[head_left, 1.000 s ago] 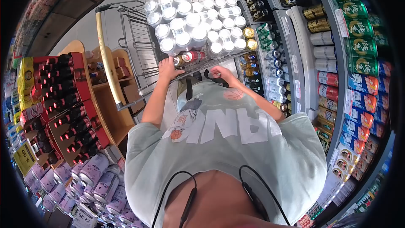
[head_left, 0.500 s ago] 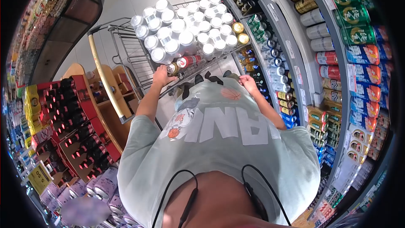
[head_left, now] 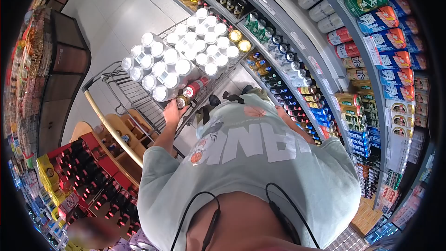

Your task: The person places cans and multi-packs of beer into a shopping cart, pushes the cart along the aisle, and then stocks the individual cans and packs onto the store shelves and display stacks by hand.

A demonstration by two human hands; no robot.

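Note:
My left hand (head_left: 173, 112) is at the near side of a wire shopping cart, its fingers curled round a gold-topped can (head_left: 182, 102). Against that can lies a red can (head_left: 195, 87) on its side. Behind them, the cart holds shiny shrink-wrapped packs of silver-topped cans (head_left: 179, 58). Two gold-topped cans (head_left: 240, 40) stand at the packs' far right corner. My right hand (head_left: 281, 112) hangs beside my body near the lower shelf. The shirt partly covers it, and its fingers are hard to make out.
The cart's pale handle (head_left: 111, 128) runs along the left. Shelves of cans and bottles (head_left: 297, 72) curve close on the right. Dark bottles (head_left: 95, 179) stand on a red and wooden display at lower left. Tiled floor (head_left: 118, 7) extends ahead.
The cart and its packs appear lower and farther left in view. My left hand has closed round the gold-topped can. My right hand has dropped lower, partly behind the shirt.

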